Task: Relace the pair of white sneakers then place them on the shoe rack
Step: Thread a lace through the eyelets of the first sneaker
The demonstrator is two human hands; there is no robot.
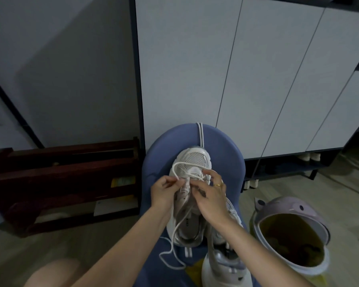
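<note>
— Head view: what are your hands doing?

— I'm pinching the lace [175, 169] with my left hand [165, 191]; my right hand [210, 195] is gripping the eyelet area. The sneaker [190, 183] is lying on the blue chair [226, 146], toe pointing away from me, the second sneaker [224, 264] just right.

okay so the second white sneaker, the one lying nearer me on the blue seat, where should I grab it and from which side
Grip the second sneaker at its heel collar, coming from above on the near side. The heel points toward you with the opening facing up, so fingers can hook inside. Its toe end is tucked under the right hand and beside the sneaker being laced, so avoid that end.
</note>
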